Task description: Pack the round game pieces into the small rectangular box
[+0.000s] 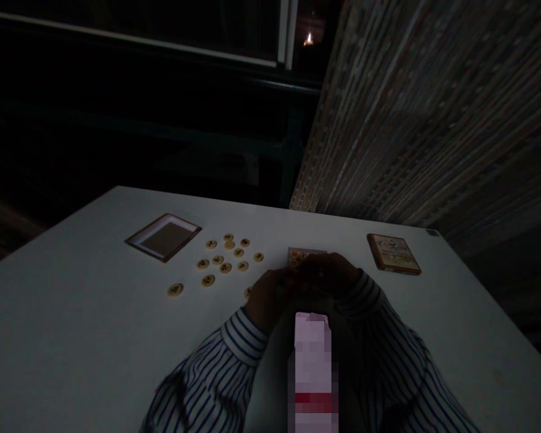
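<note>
My left hand (268, 297) and my right hand (332, 273) come together over the near side of a small shallow tray (307, 249). Round Chinese chess pieces (294, 255) with red marks lie in its visible corner. Deep shadow covers the fingers of both hands, so I cannot see whether they hold anything. To the left of my left hand, several loose Chinese chess pieces (225, 267) with dark characters are spread on the white table (94, 325). One piece (247, 292) is partly hidden by that hand.
An open box lid or tray (166, 238) lies at the left. A flat printed box (395, 254) rests at the right. Close to me glows a phone-like screen (313, 361), partly blurred out. Beyond the table's far edge hangs a striped curtain (388, 108); the room is dark.
</note>
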